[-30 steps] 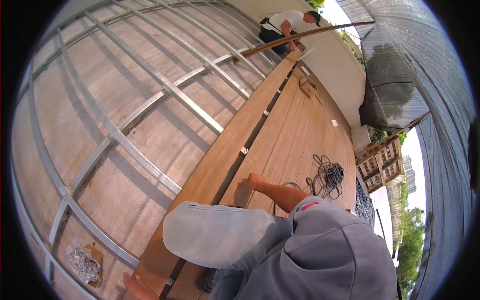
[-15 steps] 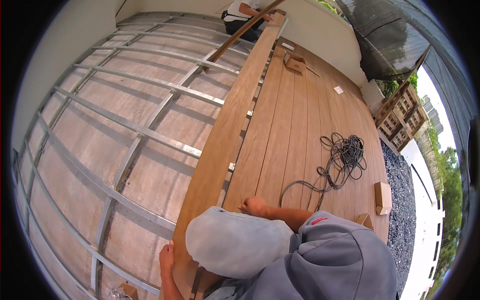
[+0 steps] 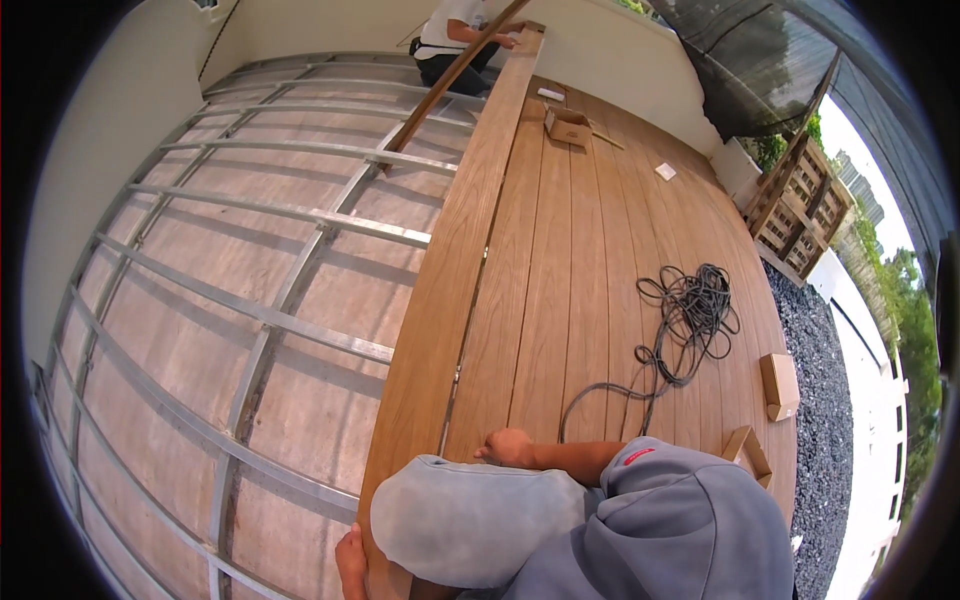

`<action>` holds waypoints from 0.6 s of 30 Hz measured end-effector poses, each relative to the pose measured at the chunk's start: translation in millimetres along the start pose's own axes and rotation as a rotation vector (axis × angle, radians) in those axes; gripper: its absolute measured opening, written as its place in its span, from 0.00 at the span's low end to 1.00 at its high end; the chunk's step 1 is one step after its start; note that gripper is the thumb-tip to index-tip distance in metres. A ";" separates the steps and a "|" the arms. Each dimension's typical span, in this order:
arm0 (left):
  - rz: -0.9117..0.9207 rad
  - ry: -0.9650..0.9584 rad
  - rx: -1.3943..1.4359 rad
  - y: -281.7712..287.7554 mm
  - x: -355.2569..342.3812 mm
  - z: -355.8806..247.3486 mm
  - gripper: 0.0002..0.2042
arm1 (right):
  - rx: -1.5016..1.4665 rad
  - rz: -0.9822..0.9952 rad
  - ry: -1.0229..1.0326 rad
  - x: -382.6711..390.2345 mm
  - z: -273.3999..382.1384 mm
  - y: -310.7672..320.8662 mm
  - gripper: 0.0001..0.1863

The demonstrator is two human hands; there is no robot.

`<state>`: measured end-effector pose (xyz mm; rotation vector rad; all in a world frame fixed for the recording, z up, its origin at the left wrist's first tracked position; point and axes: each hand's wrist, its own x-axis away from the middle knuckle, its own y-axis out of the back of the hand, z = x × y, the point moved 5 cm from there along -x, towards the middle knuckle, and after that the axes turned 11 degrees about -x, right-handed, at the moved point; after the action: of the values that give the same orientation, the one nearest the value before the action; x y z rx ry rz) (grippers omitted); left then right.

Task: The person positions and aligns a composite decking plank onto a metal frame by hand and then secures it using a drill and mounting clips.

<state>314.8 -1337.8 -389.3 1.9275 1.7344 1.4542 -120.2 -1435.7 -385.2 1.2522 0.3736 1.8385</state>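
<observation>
A long brown decking board runs from my knee to the far wall, beside the laid deck. My left hand is closed on the board's near left edge, with part of the fingers hidden. On the deck just right of the board, my right hand rests in a curled fist; whatever it may hold is hidden. My grey-clad knee covers part of the board's near end. Another person crouches at the far end, their hands at the board.
Metal joists form an open grid over concrete on the left. A second board slants across them at the far end. Coiled black cable lies on the deck, along with cardboard boxes. Dark gravel borders the right side.
The board has shifted right toward the laid deck, and the gap between them has narrowed to a thin line. My left hand has moved along with its near edge. The view has shifted slightly.
</observation>
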 end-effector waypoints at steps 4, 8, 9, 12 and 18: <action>0.011 -0.002 -0.007 -0.5 0.6 1.9 0.27 | -0.001 0.009 -0.002 0.5 0.6 1.8 0.30; 0.032 -0.028 0.024 -1.5 0.4 0.8 0.27 | 0.017 0.011 -0.009 -1.7 -4.8 -1.5 0.29; 0.032 -0.039 -0.016 0.8 2.3 -2.1 0.27 | 0.015 0.012 -0.008 -1.2 -3.0 -0.7 0.29; 0.011 -0.057 -0.010 -0.1 2.8 0.5 0.27 | 0.025 0.016 0.008 0.9 3.0 2.0 0.29; -0.157 -0.073 -0.172 27.1 35.5 -62.8 0.26 | 0.021 0.011 -0.011 4.3 8.6 7.5 0.30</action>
<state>281.9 -1345.4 -320.1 1.6967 1.6307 1.4092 -116.9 -1438.5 -373.8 1.2811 0.3817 1.8406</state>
